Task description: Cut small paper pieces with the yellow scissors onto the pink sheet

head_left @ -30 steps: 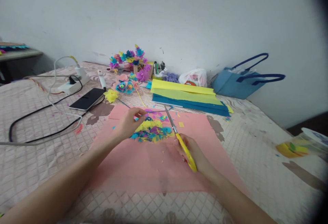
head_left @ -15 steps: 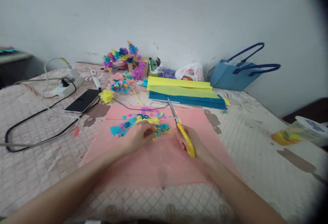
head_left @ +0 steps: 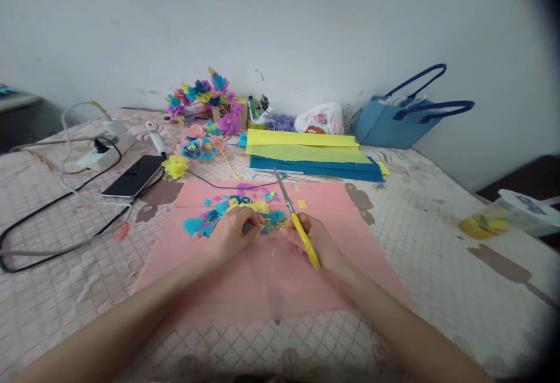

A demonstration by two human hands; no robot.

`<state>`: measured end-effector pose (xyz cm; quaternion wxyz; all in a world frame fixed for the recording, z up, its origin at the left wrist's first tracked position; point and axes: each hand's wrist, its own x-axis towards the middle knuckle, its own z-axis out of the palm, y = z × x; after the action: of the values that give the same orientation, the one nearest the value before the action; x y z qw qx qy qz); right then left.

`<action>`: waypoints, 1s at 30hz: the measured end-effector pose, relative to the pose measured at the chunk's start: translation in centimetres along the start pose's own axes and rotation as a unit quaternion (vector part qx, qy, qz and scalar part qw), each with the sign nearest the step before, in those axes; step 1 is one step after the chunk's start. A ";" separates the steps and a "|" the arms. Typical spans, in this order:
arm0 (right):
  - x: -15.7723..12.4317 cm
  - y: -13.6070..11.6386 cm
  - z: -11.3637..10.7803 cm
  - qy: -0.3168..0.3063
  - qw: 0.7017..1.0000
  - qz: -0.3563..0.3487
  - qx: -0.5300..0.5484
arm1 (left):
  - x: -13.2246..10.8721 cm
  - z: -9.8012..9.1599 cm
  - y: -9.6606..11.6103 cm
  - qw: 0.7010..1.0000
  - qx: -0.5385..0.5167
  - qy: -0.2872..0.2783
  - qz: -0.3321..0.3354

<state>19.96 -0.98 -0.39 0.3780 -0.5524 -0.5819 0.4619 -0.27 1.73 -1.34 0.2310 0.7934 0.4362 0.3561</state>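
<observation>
A pink paper sheet (head_left: 271, 278) lies on the quilted surface in front of me. A pile of small coloured paper scraps (head_left: 227, 211) in blue, yellow and purple sits on its far half. My left hand (head_left: 234, 232) rests on the near edge of that pile with its fingers curled over the scraps. My right hand (head_left: 321, 244) grips yellow-handled scissors (head_left: 295, 225), whose closed metal blades point away from me toward the paper stack. The two hands are nearly touching.
A stack of yellow and blue paper sheets (head_left: 306, 152) lies behind the pink sheet. Paper flowers (head_left: 201, 94), a phone (head_left: 133, 176), a power strip with cables (head_left: 105, 140), a blue bag (head_left: 394, 123) and a plastic container (head_left: 503, 219) stand around. A wall is behind.
My left hand has pulled back from the far side of the scrap pile to its near edge and curled over it. My right hand with the scissors has shifted left, close to the left hand.
</observation>
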 end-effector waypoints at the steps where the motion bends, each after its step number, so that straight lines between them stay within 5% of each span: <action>1: 0.0 0.2 0.2 0.005 1.000 -0.022 -0.004 | 0.0 -0.1 0.1 1.000 -0.005 -0.009 -0.001; 14: 0.6 0.7 2.6 0.023 0.995 -0.099 0.004 | -0.3 0.2 1.0 0.999 0.008 -0.053 0.003; 23: 1.0 0.5 1.7 0.030 0.994 -0.027 0.100 | 0.1 -0.6 0.4 0.993 0.105 0.044 0.013; 30: 0.2 -1.0 1.3 -0.009 0.991 0.044 0.129 | -0.6 -0.3 2.0 0.998 -0.053 0.008 -0.035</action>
<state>18.43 -0.86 0.22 0.4199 -0.5198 -0.4964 0.5541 0.34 0.19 0.00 0.2814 0.7613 0.4461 0.3771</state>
